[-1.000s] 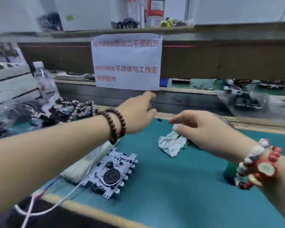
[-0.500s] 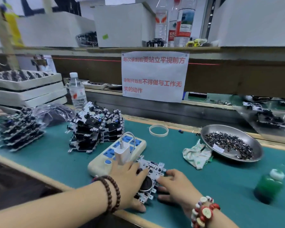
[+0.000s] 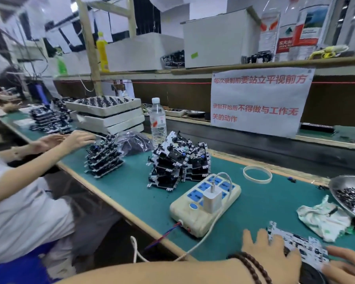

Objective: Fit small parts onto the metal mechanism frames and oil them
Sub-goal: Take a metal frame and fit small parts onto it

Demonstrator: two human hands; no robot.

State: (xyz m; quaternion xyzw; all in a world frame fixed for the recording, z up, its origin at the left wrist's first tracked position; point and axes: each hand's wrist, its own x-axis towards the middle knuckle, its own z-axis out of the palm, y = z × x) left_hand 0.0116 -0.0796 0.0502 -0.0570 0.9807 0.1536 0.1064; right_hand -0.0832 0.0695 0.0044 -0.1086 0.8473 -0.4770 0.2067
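Observation:
A white metal mechanism frame (image 3: 295,242) with black parts lies on the green mat at the bottom right of the head view. My left hand (image 3: 273,255), with a dark bead bracelet on the wrist, grips the frame's left end, its thumb sticking out to the left. My right hand (image 3: 345,265) holds the frame's right end at the picture's corner and is partly cut off. A metal bowl (image 3: 336,182) of small dark parts stands at the right edge. Two stacks of frames (image 3: 172,162) rise behind a power strip. No oil bottle is in view.
A cream power strip (image 3: 193,214) with a white charger sits just left of my hands, its cable running off the front edge. A crumpled rag (image 3: 322,218), a white ring (image 3: 257,174) and a water bottle (image 3: 157,121) are nearby. Another person's hands (image 3: 70,138) work at a further stack (image 3: 103,158) on the left.
My hands came back from reaching toward the bowl and took hold of the frame at the mat's front edge. The view has since swung left, and the hands stay on the frame.

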